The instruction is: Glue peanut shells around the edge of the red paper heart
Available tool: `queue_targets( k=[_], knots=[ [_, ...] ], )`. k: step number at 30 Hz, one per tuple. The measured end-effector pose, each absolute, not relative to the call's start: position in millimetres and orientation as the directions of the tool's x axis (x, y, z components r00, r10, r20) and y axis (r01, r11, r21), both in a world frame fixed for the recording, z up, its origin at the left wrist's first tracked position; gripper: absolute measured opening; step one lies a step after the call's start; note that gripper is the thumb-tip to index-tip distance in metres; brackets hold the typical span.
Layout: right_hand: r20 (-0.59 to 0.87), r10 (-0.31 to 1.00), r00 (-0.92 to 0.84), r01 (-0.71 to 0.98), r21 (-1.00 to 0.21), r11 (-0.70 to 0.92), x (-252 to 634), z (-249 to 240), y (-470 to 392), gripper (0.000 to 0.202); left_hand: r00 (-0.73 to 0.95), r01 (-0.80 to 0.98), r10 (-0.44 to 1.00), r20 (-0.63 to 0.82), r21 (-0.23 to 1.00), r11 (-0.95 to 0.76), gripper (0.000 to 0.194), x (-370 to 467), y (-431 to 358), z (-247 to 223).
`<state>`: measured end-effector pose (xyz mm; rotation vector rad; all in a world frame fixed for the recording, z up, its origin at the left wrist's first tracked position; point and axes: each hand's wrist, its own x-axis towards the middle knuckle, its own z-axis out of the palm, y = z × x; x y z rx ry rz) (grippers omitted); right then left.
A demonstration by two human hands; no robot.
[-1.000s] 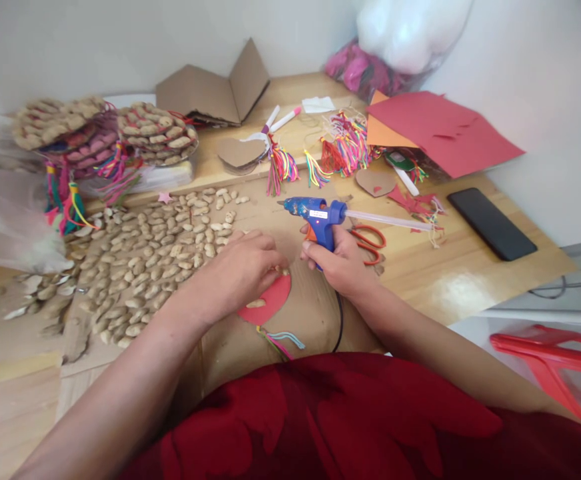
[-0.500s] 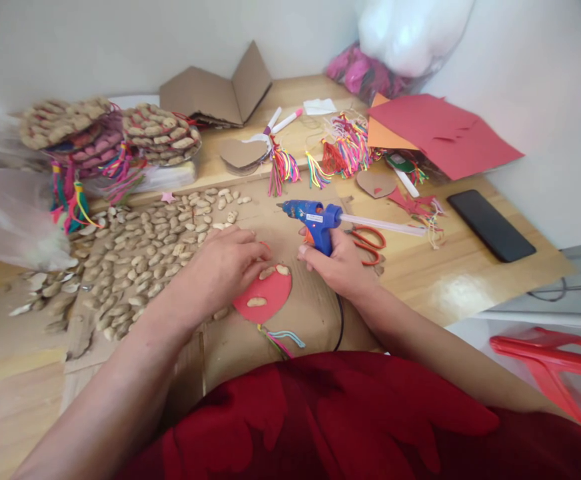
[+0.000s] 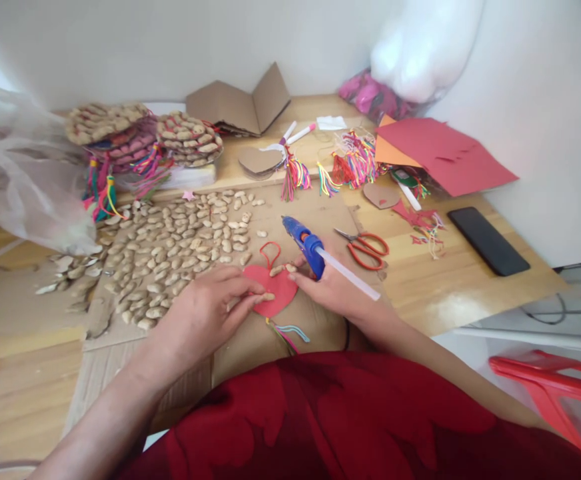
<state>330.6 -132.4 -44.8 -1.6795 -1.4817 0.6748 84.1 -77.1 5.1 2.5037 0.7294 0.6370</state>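
Left hand: pinches a peanut on the red heart, perhaps to steady it | right hand: wrapped around the glue gun, nozzle pointing away, seemingly for safety | red heart: lies on cardboard between hands, likely for easy reach

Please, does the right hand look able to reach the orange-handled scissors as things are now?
Probably yes: the scissors lie close beyond the right hand, uncovered, though it would likely have to release the glue gun first.
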Motion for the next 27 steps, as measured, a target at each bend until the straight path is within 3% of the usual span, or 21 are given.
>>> queue_targets(
  k=[3,8,20,23,27],
  knots=[
    [0.133,0.976,0.172,0.641,-0.768,-0.008,330.1,-44.8,-133.1,0.044,0.751,0.389,0.602,0.272,0.555,-0.736,0.016,83.0,-85.9,2.6],
    [0.141,0.971,0.194,0.652,-0.758,-0.020,329.6,-42.8,-131.0,0.034,0.740,0.392,0.629,0.239,0.607,-0.692,0.017,86.1,-95.2,-4.3],
    [0.145,0.914,0.378,0.413,-0.910,-0.026,335.6,-46.1,-135.5,0.035,0.638,0.406,0.765,0.090,0.804,-0.434,0.018,111.9,-111.6,-13.8],
    [0.160,0.913,0.376,0.425,-0.905,-0.016,338.2,-51.6,-136.0,0.035,0.655,0.432,0.744,0.128,0.745,-0.508,0.025,116.6,-112.4,-18.0],
    [0.218,0.910,0.353,0.553,-0.833,-0.015,338.6,-53.3,-138.3,0.037,0.727,0.508,0.655,0.206,0.480,-0.715,0.026,123.2,-112.5,-20.4]
  ],
)
